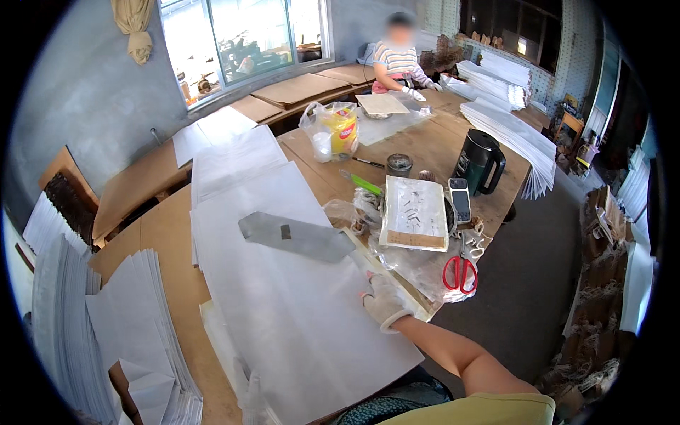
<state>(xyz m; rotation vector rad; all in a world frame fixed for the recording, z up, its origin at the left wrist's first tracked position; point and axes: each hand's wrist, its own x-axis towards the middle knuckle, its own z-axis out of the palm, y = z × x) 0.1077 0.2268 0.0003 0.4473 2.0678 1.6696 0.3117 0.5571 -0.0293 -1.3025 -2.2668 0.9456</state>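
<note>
My right hand (386,303), in a pale glove with bare fingertips, rests at the right edge of a large white sheet (283,333). Its visible fingertips are apart on the paper, and I see nothing held in it. More white sheets (237,156) lie beneath and behind this one. Across the top sheet lies a flat grey angular template (301,237) with a small dark square on it. Beside the hand, a yellowish strip (400,280) runs along the sheet's edge. My left hand is out of view.
Red-handled scissors (460,275), a white-covered board (416,212), a phone (460,200), a dark kettle (480,163), a jar (399,165) and a bagged yellow container (343,131) crowd the right side. Paper stacks (142,319) stand left. A gloved person (400,67) works at the far end.
</note>
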